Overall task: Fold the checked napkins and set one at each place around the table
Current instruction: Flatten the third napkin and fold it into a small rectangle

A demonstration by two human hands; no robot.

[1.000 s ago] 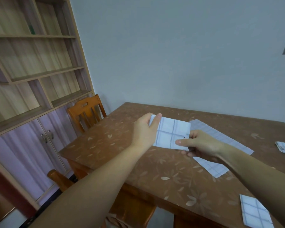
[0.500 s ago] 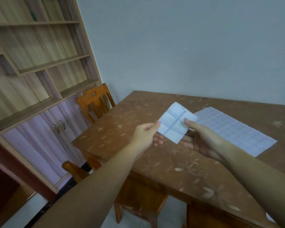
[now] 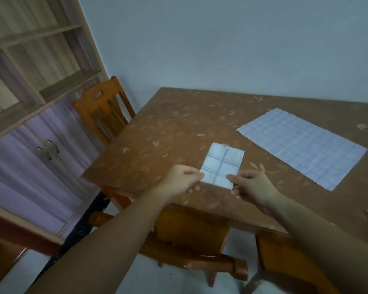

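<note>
The small folded white napkin with blue checks [image 3: 221, 164] sits at the near edge of the brown leaf-patterned wooden table [image 3: 174, 124], just above the orange wooden chair [image 3: 191, 228] tucked in below. Its long axis runs away from the person, so the free end points towards the far side and both hands meet it from the near short edge. The left hand [image 3: 180, 183] pinches the near-left corner, thumb on top. The right hand [image 3: 253, 188] pinches the near-right corner the same way. Neither is nearer. I cannot tell whether the cloth already rests on the wood. It looks flat, crisp and squarely folded. To the right lies a large unfolded checked napkin [image 3: 302, 145].
</note>
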